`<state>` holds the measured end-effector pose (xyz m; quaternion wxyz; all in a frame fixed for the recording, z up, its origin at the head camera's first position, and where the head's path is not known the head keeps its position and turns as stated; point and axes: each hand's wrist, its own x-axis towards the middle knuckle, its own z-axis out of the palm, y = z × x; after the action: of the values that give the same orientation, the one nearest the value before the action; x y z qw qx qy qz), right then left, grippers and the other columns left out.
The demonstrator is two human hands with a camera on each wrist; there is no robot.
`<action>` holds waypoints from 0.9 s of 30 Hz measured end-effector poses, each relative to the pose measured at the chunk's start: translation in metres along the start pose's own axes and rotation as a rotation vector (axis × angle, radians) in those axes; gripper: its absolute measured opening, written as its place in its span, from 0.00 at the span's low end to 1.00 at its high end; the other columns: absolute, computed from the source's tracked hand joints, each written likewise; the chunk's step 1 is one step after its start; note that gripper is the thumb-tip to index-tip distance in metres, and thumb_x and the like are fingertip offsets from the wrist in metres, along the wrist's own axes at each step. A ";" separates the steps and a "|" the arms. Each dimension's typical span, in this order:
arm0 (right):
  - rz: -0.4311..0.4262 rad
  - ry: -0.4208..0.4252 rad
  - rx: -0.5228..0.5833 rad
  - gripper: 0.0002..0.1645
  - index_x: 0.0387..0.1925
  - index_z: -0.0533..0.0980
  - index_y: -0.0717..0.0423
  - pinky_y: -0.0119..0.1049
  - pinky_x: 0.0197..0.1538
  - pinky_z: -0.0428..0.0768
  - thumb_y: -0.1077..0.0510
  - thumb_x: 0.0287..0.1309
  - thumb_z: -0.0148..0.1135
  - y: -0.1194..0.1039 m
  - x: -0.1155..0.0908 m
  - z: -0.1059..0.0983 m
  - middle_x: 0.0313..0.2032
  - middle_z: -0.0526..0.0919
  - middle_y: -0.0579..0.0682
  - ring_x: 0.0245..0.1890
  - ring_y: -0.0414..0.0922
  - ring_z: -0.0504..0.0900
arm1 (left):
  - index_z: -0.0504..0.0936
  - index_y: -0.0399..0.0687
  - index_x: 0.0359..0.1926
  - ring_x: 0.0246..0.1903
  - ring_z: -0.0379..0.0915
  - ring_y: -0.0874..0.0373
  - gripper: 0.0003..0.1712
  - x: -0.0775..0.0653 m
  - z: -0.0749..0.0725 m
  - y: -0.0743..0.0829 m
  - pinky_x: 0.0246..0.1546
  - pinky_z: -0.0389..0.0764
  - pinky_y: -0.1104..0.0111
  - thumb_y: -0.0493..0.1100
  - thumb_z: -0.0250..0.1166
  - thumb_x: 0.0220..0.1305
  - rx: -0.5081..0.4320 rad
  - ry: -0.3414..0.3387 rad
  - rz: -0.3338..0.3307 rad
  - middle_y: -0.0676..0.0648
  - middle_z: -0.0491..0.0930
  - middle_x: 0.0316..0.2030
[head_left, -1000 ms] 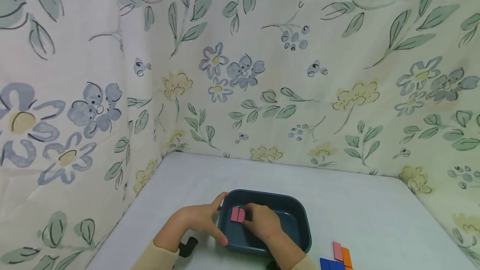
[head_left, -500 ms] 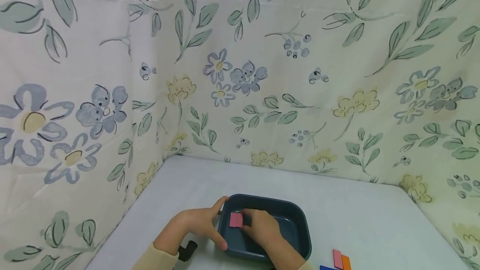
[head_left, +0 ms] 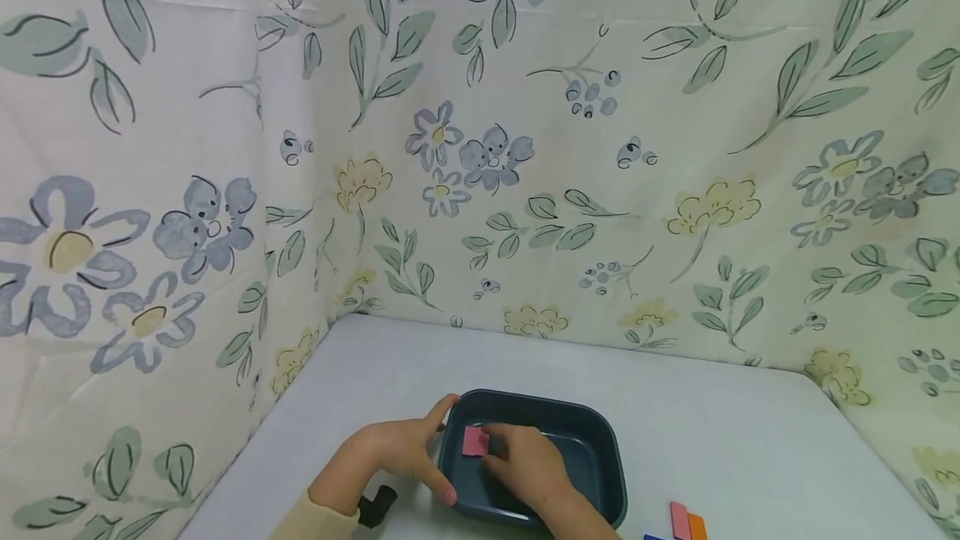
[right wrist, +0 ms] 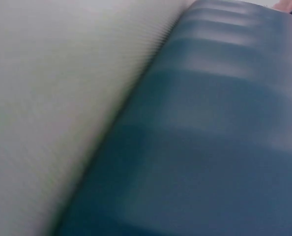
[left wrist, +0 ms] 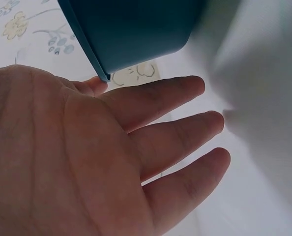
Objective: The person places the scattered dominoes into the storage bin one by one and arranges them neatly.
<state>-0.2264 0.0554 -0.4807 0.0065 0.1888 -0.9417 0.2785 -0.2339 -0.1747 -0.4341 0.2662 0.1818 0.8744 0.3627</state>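
A dark blue-green rectangular tray (head_left: 592,461) stands on the white table. My left hand (head_left: 405,448) rests against its left side, index fingertip at the far corner and thumb at the near corner. In the left wrist view the other fingers of the left hand (left wrist: 116,142) stretch out straight below the tray (left wrist: 131,29). Over the tray reaches my right hand (head_left: 528,465), its index fingertip at the right edge of flat pink pieces (head_left: 472,442) and its thumb a little nearer, apart from the index finger. The blurred right wrist view shows mostly the tray's wall (right wrist: 200,137).
Right of the tray lie another pink piece (head_left: 679,520) and an orange piece (head_left: 697,527), with a blue piece (head_left: 654,537) cut off by the frame's bottom. A black object (head_left: 377,507) is by the left wrist. Flower-patterned cloth (head_left: 555,148) hangs behind the table.
The two pink pieces, first seen with a thin gap between them, now look like one square. My right index finger and thumb have spread slightly. The left hand stays at the tray.
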 end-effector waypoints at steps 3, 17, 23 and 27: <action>0.011 -0.001 0.019 0.22 0.55 0.83 0.50 0.32 0.23 0.69 0.53 0.58 0.73 -0.001 0.000 -0.004 0.19 0.72 0.36 0.19 0.36 0.70 | 0.41 0.57 0.79 0.68 0.60 0.40 0.73 0.001 -0.001 -0.002 0.62 0.60 0.36 0.53 0.84 0.43 -0.007 -0.001 -0.011 0.36 0.67 0.68; 0.011 -0.105 0.134 0.19 0.50 0.84 0.51 0.33 0.23 0.67 0.51 0.58 0.72 0.023 -0.028 -0.033 0.19 0.72 0.38 0.19 0.37 0.69 | 0.44 0.63 0.79 0.67 0.61 0.39 0.72 0.003 0.001 -0.003 0.61 0.60 0.35 0.54 0.85 0.42 0.002 0.014 -0.042 0.38 0.68 0.67; -0.015 -0.087 0.169 0.18 0.50 0.84 0.49 0.33 0.23 0.68 0.49 0.61 0.70 0.033 -0.035 -0.042 0.21 0.72 0.37 0.20 0.36 0.70 | 0.44 0.62 0.78 0.67 0.61 0.39 0.73 0.003 0.000 -0.003 0.61 0.61 0.35 0.53 0.85 0.41 -0.002 0.026 -0.037 0.37 0.68 0.67; -0.044 -0.072 0.200 0.18 0.51 0.84 0.47 0.31 0.24 0.70 0.47 0.62 0.69 0.042 -0.042 -0.051 0.22 0.72 0.36 0.21 0.34 0.69 | 0.44 0.62 0.78 0.68 0.60 0.39 0.73 0.004 0.001 -0.003 0.61 0.61 0.35 0.52 0.86 0.40 -0.009 0.026 -0.040 0.37 0.67 0.67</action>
<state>-0.2078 0.1300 -0.4642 -0.0402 0.2189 -0.9045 0.3638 -0.2367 -0.1747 -0.4381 0.2627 0.1586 0.8796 0.3636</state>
